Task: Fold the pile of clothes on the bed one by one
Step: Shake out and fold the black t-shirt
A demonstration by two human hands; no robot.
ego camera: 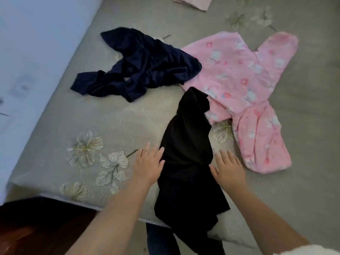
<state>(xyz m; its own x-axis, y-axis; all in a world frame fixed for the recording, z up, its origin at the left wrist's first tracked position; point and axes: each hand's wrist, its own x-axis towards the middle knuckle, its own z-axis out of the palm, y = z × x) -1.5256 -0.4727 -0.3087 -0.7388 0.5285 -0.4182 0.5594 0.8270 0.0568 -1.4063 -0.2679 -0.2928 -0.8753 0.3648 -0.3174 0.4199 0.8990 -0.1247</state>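
Observation:
A black garment (185,155) lies crumpled lengthwise on the grey bed (128,115), its near end hanging over the bed's front edge. My left hand (150,162) lies flat on the bed with straight fingers touching the garment's left side. On its right side my right hand (229,170) rests flat, fingers spread, the thumb at the cloth's edge. A crumpled navy garment (139,67) lies farther back on the left. A pink printed garment (246,89) is spread out at the back right, partly under the black one's far end.
A pale pink folded piece (193,1) sits at the bed's far edge. A white wall (27,61) borders the bed on the left. Dark floor (36,227) shows at the lower left below the bed's corner. The bedspread has embroidered flowers (85,148).

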